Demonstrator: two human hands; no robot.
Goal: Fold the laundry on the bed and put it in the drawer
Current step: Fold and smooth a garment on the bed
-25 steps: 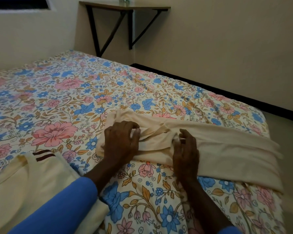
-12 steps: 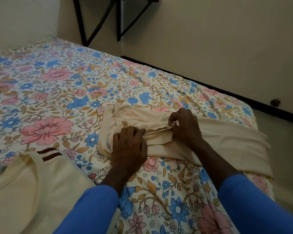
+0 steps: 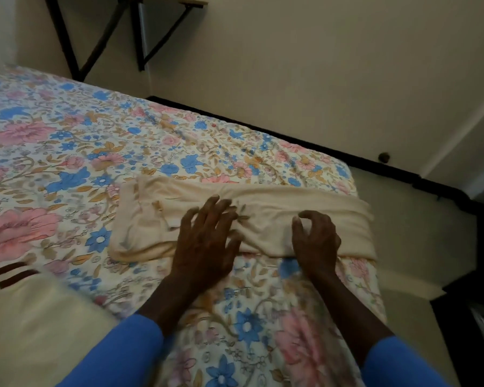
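Left hand (image 3: 204,241) now spreads flat on cream garment (image 3: 263,202).

Left hand (image 3: 204,244) splayed flat, right hand (image 3: 316,243) loosely curled.

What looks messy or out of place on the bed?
Nothing is spilled or torn. The cream garment is only half folded: its cloth bunches beside the left hand, and its right end reaches the edge of the bed, seemingly drooping over it.
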